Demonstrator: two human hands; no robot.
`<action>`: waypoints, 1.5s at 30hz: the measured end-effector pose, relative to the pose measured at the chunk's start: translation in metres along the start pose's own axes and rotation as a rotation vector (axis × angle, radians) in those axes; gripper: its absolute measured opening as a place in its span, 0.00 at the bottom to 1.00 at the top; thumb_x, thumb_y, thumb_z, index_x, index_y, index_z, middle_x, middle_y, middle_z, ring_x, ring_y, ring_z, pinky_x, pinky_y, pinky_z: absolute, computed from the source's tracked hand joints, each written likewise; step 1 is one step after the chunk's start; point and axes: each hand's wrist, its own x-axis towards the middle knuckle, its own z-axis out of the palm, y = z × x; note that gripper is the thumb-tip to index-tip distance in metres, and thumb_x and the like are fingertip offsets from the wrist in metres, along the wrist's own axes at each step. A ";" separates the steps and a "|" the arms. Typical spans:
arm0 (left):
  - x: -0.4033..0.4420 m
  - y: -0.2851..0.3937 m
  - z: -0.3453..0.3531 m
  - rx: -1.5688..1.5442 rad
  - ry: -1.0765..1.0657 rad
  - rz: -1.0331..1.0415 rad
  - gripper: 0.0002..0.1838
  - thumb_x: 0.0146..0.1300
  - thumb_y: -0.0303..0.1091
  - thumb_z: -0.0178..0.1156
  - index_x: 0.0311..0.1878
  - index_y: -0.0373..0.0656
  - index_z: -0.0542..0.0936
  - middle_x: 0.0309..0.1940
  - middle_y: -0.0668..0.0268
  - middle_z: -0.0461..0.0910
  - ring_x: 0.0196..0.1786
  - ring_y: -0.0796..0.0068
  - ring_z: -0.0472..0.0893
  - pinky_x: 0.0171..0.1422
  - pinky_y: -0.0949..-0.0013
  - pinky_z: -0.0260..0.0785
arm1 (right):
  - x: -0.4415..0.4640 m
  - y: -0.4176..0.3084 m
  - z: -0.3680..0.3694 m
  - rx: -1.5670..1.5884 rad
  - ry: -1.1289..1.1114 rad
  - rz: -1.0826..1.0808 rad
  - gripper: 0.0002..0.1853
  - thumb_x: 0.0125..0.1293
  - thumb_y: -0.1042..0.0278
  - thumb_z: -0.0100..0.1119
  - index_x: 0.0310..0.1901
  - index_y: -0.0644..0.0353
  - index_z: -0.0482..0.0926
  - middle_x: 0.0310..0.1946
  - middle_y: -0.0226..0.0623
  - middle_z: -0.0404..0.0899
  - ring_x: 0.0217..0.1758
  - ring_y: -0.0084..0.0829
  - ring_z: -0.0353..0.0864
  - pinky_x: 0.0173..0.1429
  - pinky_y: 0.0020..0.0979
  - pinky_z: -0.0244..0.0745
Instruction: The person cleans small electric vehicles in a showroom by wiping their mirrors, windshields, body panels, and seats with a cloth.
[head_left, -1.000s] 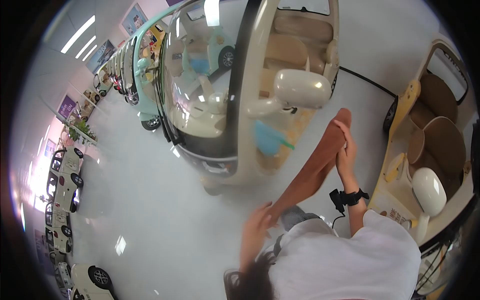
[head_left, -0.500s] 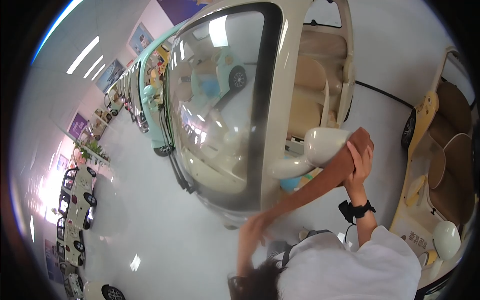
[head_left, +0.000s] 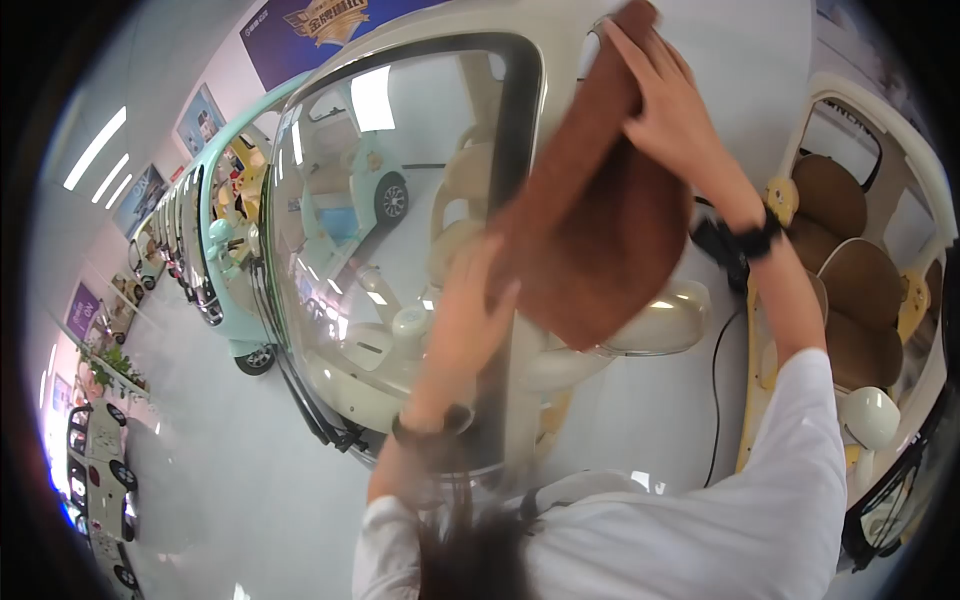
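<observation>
A brown cloth (head_left: 610,250) is stretched between my hands, in front of a cream-coloured small car (head_left: 530,420). My right hand (head_left: 680,115) is raised at the upper right and grips one end of it near the car's roof pillar. Lower down, my left hand (head_left: 465,305), blurred by motion, holds the other end against or just in front of the windshield (head_left: 400,220) edge. The cloth's middle hangs in a broad fold and partly covers the side mirror (head_left: 665,320). Whether the cloth touches the car, I cannot tell.
A yellow-and-cream car (head_left: 760,390) with brown seats (head_left: 870,280) stands close on the right. A mint-green car (head_left: 230,290) is to the left, in a row of cars. A black cable (head_left: 715,400) hangs near my right arm. Wipers (head_left: 300,380) jut out below the windshield.
Both hands have risen with the cloth, from the side mirror to the windshield's edge and roof pillar. The cloth has gone from a narrow strip to a wider, hanging fold.
</observation>
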 end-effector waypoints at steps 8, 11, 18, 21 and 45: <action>0.061 -0.087 -0.018 0.536 0.131 0.033 0.42 0.69 0.50 0.62 0.75 0.30 0.60 0.76 0.47 0.60 0.65 0.34 0.72 0.72 0.46 0.62 | 0.114 0.042 0.207 -0.137 -0.507 0.110 0.42 0.64 0.52 0.54 0.78 0.59 0.57 0.73 0.60 0.63 0.80 0.56 0.56 0.82 0.55 0.49; 0.047 -0.126 -0.037 0.566 0.208 -0.035 0.44 0.71 0.54 0.59 0.76 0.29 0.59 0.77 0.46 0.59 0.65 0.35 0.73 0.71 0.47 0.63 | 0.160 0.012 0.240 -0.081 -0.649 0.116 0.41 0.65 0.52 0.51 0.78 0.59 0.56 0.75 0.61 0.61 0.81 0.56 0.54 0.82 0.57 0.46; 0.001 -0.201 -0.067 0.630 0.371 -0.254 0.43 0.73 0.56 0.54 0.76 0.27 0.58 0.75 0.43 0.62 0.61 0.39 0.77 0.69 0.51 0.66 | 0.224 -0.118 0.341 -0.112 -0.725 -0.047 0.45 0.61 0.55 0.53 0.80 0.57 0.52 0.77 0.61 0.57 0.83 0.52 0.50 0.84 0.53 0.42; -0.034 -0.217 -0.068 0.677 0.401 -0.373 0.43 0.74 0.55 0.54 0.75 0.25 0.59 0.75 0.40 0.62 0.58 0.38 0.78 0.66 0.51 0.68 | 0.222 -0.180 0.394 -0.036 -0.627 -0.157 0.43 0.61 0.54 0.52 0.78 0.60 0.58 0.77 0.58 0.58 0.84 0.50 0.50 0.85 0.50 0.39; -0.376 -0.181 0.003 0.792 -0.049 -1.390 0.49 0.70 0.62 0.55 0.72 0.20 0.62 0.71 0.32 0.65 0.54 0.43 0.80 0.59 0.54 0.71 | -0.081 -0.581 0.396 0.188 -0.785 -0.555 0.48 0.57 0.47 0.62 0.78 0.56 0.59 0.75 0.50 0.65 0.83 0.43 0.53 0.85 0.47 0.34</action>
